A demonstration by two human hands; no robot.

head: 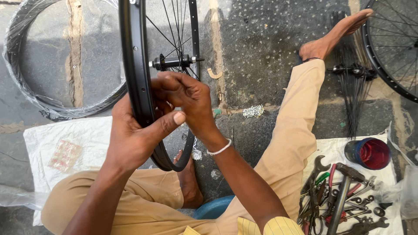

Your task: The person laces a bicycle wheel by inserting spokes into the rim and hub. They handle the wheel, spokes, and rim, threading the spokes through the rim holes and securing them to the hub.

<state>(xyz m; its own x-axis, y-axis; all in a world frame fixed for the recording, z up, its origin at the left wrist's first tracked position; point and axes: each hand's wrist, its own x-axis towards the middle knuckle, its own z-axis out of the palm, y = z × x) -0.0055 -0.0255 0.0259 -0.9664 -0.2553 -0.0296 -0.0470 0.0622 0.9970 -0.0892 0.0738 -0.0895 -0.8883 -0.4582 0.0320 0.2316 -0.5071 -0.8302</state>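
Hands [143, 126], two, on one wheel rim [133, 65]

Your left hand [130, 135] and right hand [187, 102] meet on the rim [135, 65], which stands upright between them. Beyond your grip sits the hub [172, 62]. Far right of it, tools [339, 196] lie on a cloth [335, 150], a cup [369, 153] behind them.

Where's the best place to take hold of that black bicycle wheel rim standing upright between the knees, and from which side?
Probably take the black spoked bicycle wheel rim on its bare outer band at the near left arc, coming from the left, as the left hand does. The wheel stands upright on edge, so the smooth rim faces that side, while spokes and the metal hub axle crowd the inside, where the right hand works.
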